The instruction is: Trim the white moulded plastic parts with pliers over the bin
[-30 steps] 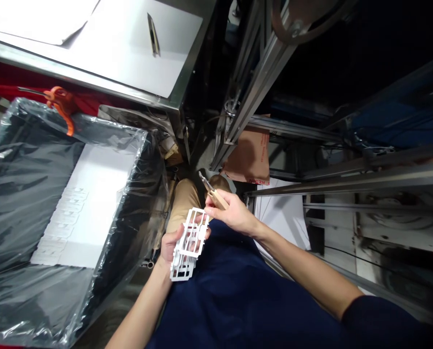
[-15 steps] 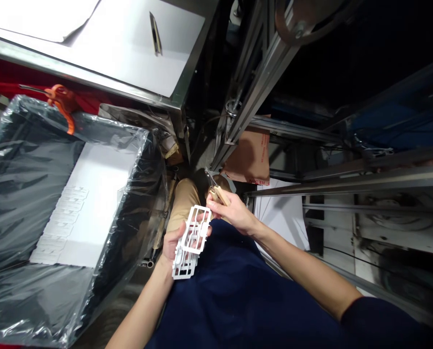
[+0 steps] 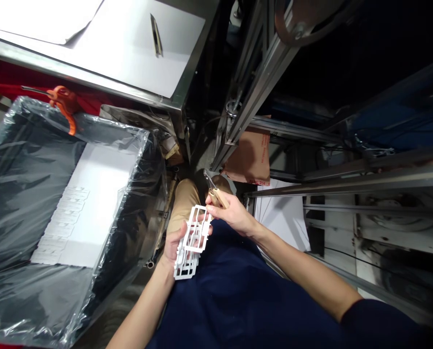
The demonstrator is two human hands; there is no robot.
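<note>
Left hand point(image 3: 173, 244) grips a white plastic frame point(image 3: 192, 241), parts seemingly attached; right hand point(image 3: 231, 213) pinches small cutters point(image 3: 213, 188) beside its top edge. White pieces point(image 3: 64, 221) fill the lined bin point(image 3: 23, 291).

Two hands — one white plastic frame point(image 3: 192, 241), one cutter point(image 3: 214, 190) — one lined bin point(image 3: 27, 145)

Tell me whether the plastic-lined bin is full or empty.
Neither: the plastic-lined bin holds only a short row of white parts on a white sheet.
</note>
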